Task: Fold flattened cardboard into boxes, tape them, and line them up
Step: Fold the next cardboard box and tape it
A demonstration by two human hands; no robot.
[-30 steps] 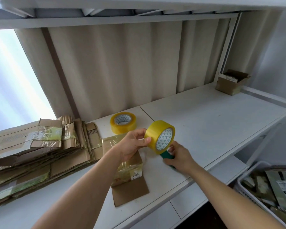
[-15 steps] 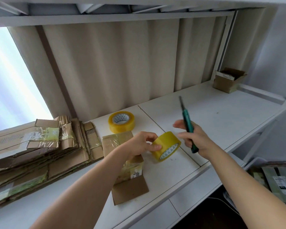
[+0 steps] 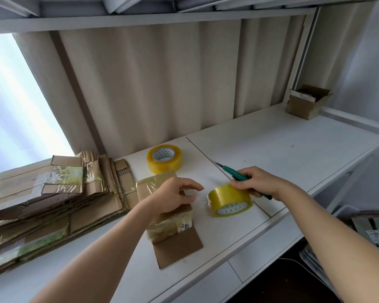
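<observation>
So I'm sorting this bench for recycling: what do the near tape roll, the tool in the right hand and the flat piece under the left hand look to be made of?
Near tape roll: glossy yellowish-clear plastic film on a printed core, probably paper.
Tool: green handle, likely plastic, with a thin grey tip that looks metal.
Flat piece: matte brown cardboard, partly covered with shiny, wrinkled old tape.

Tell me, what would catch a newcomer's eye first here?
Probably the two yellow tape rolls: one tilted on the white table under the right hand, which grips a green-handled cutter, and another lying flat further back. Next, the stack of flattened cardboard at the left.
</observation>
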